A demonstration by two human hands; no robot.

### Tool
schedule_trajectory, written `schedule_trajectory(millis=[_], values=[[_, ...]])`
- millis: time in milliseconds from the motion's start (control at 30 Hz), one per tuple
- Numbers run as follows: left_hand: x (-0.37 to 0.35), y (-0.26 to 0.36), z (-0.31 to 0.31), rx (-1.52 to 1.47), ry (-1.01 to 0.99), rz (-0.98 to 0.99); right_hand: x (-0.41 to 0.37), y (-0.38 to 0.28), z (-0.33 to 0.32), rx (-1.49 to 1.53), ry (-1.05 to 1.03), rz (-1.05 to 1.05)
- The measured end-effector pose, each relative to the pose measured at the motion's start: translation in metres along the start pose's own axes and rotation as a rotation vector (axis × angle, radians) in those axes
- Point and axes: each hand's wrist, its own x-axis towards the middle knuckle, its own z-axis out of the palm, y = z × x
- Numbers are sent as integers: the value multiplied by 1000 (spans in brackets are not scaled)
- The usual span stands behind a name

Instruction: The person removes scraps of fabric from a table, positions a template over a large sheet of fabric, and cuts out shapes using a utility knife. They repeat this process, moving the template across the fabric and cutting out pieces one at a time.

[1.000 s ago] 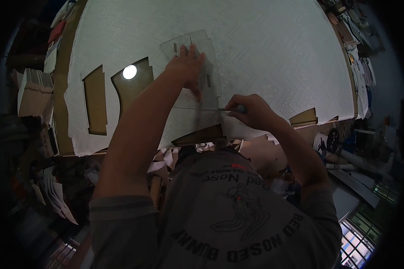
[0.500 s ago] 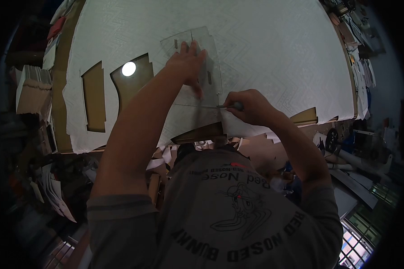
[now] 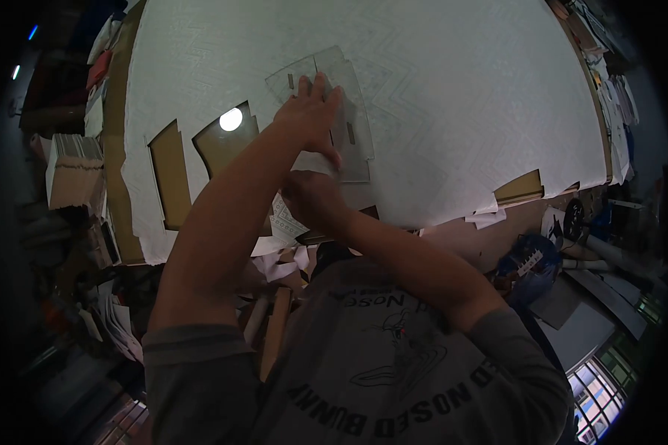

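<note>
My left hand (image 3: 312, 111) lies with fingers spread on a clear plastic template (image 3: 358, 141), pressing it against a white sheet with an embossed zigzag pattern (image 3: 467, 104). Below the template's lower left corner, my right hand (image 3: 315, 199) is closed. The slim knife with a grey handle that it held a moment ago is hidden behind the fingers now. A patterned piece of the sheet (image 3: 288, 221) shows beside that hand. My left forearm covers part of a cut-out opening (image 3: 219, 137).
Another opening (image 3: 168, 174) at the left bares the brown board below. A notch (image 3: 519, 187) is cut at the right edge. Stacked cards (image 3: 78, 170) stand left of the table. A blue bag (image 3: 531, 263) lies at the lower right.
My right hand has moved left, from the template's lower right corner to below its lower left. The left hand stays on the template. The view has shifted slightly.
</note>
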Motion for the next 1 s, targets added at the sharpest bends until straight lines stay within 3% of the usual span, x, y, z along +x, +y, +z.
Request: schedule_trajectory(millis=[100,167,267,433,767,833,1000], values=[[0,1,4,-14,-4,9,-18,4,-20,33,-49,-38],[2,0,3,-34,-1,-4,-43,8,-54,41,-41,-133],[2,-1,4,-17,4,-11,-73,10,-110,33,-86,-113],[3,1,5,-23,20,-10,-98,13,-145,44,195,109],[5,0,4,48,15,40,-101,0,-126,-80,307,303],[4,-2,8,52,45,47,-94,-14,-120,-77,372,447],[6,-4,6,49,28,63,-87,-22,-91,-169,522,465]])
